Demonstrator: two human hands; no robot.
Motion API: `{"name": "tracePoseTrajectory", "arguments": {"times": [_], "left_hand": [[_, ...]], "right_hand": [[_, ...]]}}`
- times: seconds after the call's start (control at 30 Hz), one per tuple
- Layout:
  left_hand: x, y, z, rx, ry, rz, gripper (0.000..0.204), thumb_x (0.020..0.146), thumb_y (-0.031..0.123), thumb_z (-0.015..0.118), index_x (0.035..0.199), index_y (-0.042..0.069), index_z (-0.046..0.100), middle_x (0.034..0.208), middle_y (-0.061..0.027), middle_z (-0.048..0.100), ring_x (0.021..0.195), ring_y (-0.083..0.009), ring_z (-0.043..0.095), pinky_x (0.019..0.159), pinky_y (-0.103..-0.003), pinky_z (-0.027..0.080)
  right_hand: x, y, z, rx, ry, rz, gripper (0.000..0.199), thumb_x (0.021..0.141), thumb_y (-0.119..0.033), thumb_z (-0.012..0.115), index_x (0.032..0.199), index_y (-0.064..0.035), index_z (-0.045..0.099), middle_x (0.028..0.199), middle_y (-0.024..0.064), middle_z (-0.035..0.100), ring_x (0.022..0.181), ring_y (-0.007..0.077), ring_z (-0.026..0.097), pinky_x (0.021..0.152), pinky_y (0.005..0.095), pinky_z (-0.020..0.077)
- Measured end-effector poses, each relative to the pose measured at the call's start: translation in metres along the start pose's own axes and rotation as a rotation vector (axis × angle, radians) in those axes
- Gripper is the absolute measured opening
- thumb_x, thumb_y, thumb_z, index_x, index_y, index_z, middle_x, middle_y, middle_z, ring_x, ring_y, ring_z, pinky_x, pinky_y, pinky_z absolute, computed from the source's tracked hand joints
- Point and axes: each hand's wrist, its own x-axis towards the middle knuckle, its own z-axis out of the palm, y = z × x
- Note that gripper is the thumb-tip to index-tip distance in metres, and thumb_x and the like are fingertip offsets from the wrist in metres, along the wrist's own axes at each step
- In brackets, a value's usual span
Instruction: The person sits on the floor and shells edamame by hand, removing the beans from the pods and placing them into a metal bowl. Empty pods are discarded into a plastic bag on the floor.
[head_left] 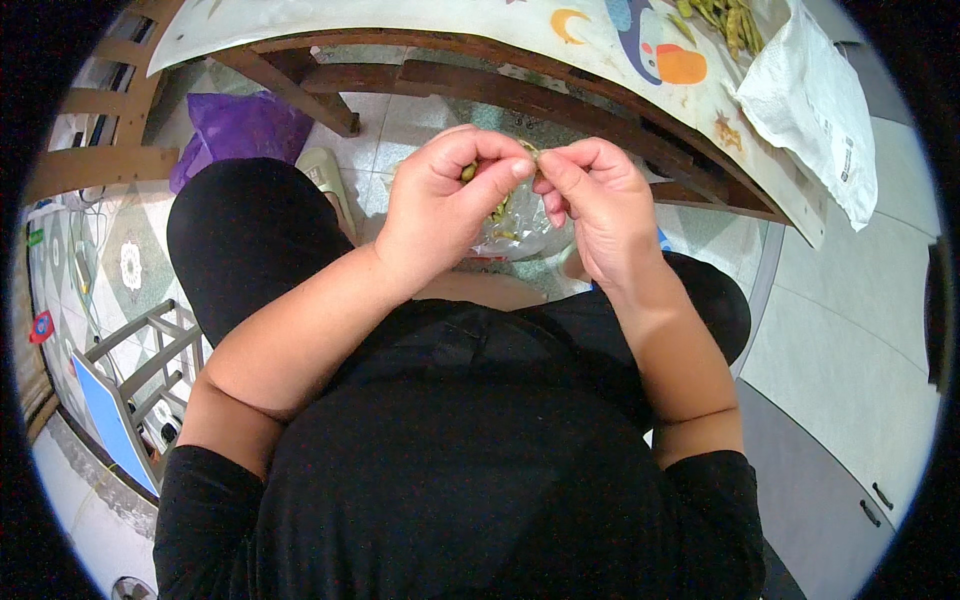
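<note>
My left hand (440,205) and my right hand (612,210) meet in front of me, above the gap between my knees. Each one pinches thumb to forefinger on a small green bean pod (533,155), mostly covered by the fingertips. A yellowish-green bit of pod (468,172) shows inside the curled fingers of the left hand. Beneath the hands lies a clear plastic bag (530,232) with some green pieces in it, partly hidden by my fingers. A heap of bean pods (735,22) rests on the table at the far right.
A wooden table with a printed cover (400,18) spans the far side. A white plastic bag (815,120) hangs over its right corner. On the floor at left are a purple bag (245,128) and a blue-topped stool (112,420). Pale cabinets (850,300) stand at right.
</note>
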Motion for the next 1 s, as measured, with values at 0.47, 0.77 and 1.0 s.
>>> {"name": "tracePoseTrajectory", "arguments": {"times": [0.47,0.77,1.0], "left_hand": [[-0.005,0.008,0.004,-0.054,0.051,-0.193,0.015,0.069,0.004,0.065,0.082,0.002,0.059,0.061,0.0069,0.042,0.057,-0.0008,0.036,0.051,-0.014,0.032],[-0.004,-0.001,0.003,-0.118,0.023,-0.228,0.014,0.071,0.007,0.063,0.082,0.003,0.056,0.063,0.0062,0.043,0.056,-0.0006,0.037,0.049,-0.015,0.031],[0.007,-0.001,-0.014,-0.963,0.017,-0.674,0.006,0.078,0.014,0.047,0.081,0.009,0.045,0.064,0.0005,0.04,0.051,-0.0077,0.034,0.043,-0.019,0.025]], "right_hand": [[-0.002,0.009,0.005,0.157,-0.051,-0.026,0.008,0.083,-0.013,0.049,0.079,-0.0065,0.047,0.068,0.0011,0.051,0.055,0.0059,0.042,0.049,0.0187,0.0331],[-0.005,0.012,0.015,-0.132,0.023,-0.325,0.005,0.082,-0.004,0.049,0.086,-0.0024,0.048,0.074,0.0023,0.053,0.063,0.0056,0.048,0.057,0.0175,0.0395],[-0.002,0.012,0.013,-0.301,0.093,-0.437,0.009,0.082,-0.003,0.049,0.09,-0.0017,0.048,0.076,0.0005,0.052,0.065,0.0038,0.046,0.059,0.0165,0.0388]]}}
